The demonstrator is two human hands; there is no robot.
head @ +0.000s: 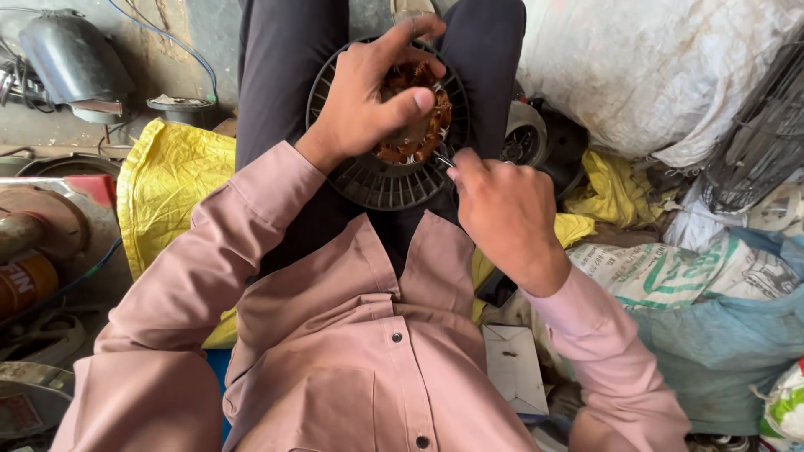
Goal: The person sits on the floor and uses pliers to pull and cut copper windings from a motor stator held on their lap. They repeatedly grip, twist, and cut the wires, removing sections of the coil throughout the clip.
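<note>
A round black slotted motor housing (377, 180) rests on my lap between my dark trouser legs. Copper-brown wire windings (419, 117) fill its centre. My left hand (368, 96) lies over the windings, thumb and fingers curled around them. My right hand (502, 209) sits at the housing's right rim, closed on a small metal tool (444, 159) whose tip points into the windings. Most of the tool is hidden inside the fist.
A yellow sack (167, 180) lies at my left, white woven sacks (662, 67) and a blue-grey bag (729, 343) at my right. Metal motor parts (536, 138) sit beside my right knee. A grey metal cover (71, 63) and rusty machinery (33, 243) stand far left.
</note>
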